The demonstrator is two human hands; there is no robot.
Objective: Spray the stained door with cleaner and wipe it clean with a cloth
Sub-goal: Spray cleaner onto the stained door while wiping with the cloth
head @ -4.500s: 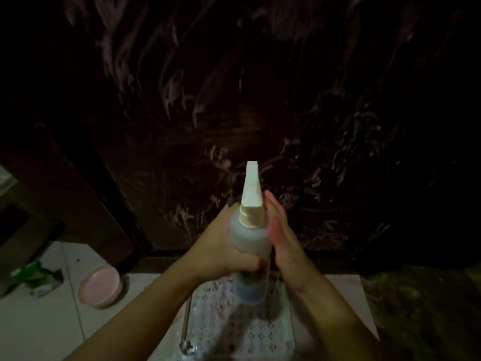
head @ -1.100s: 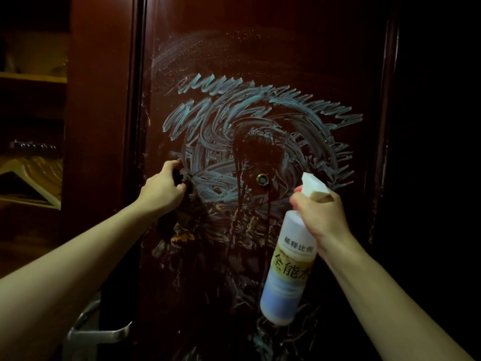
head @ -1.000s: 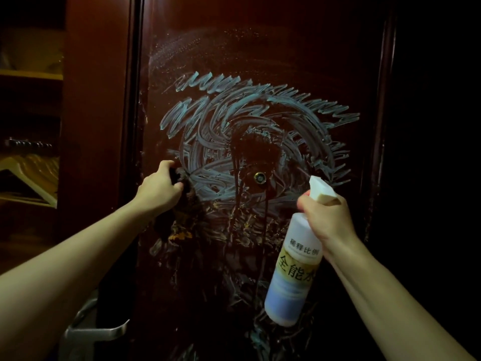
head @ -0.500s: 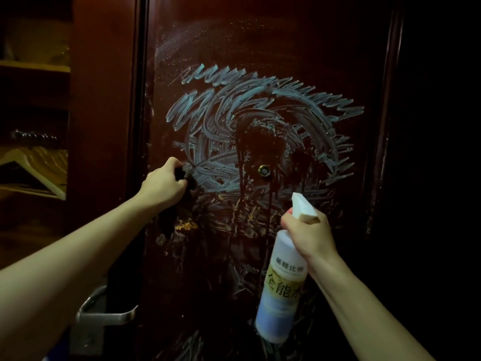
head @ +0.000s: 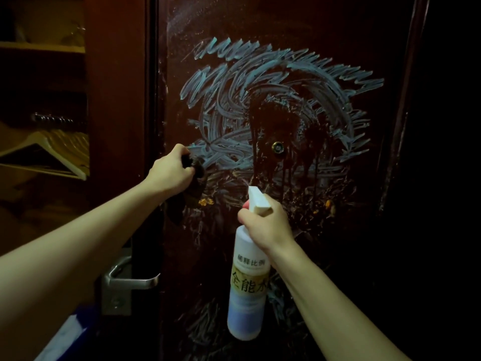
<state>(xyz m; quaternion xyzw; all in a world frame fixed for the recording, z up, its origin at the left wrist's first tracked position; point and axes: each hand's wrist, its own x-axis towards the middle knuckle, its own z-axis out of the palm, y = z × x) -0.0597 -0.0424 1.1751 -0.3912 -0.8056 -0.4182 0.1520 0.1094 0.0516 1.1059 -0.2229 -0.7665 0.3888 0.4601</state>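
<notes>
A dark red-brown door (head: 299, 29) fills the view, smeared with pale blue swirls (head: 234, 82) around a brass peephole (head: 277, 148). Wet dark patches with drips run down around and below the peephole. Orange specks sit lower on the door. My left hand (head: 170, 174) is shut on a dark cloth (head: 187, 194) held against the door's left side, the cloth hanging below the fist. My right hand (head: 265, 225) grips the neck of a white spray bottle (head: 247, 290) with a yellow label, its nozzle pointed up-left at the door.
A metal door handle (head: 127, 281) sticks out at the lower left edge of the door. Left of the door frame are open wooden shelves (head: 41, 48) with pale hangers (head: 52, 152). The right side is dark.
The bottle and my right hand have moved down and left across the door. More wet dark patches and drips show right of the peephole. My left hand has stayed with the cloth.
</notes>
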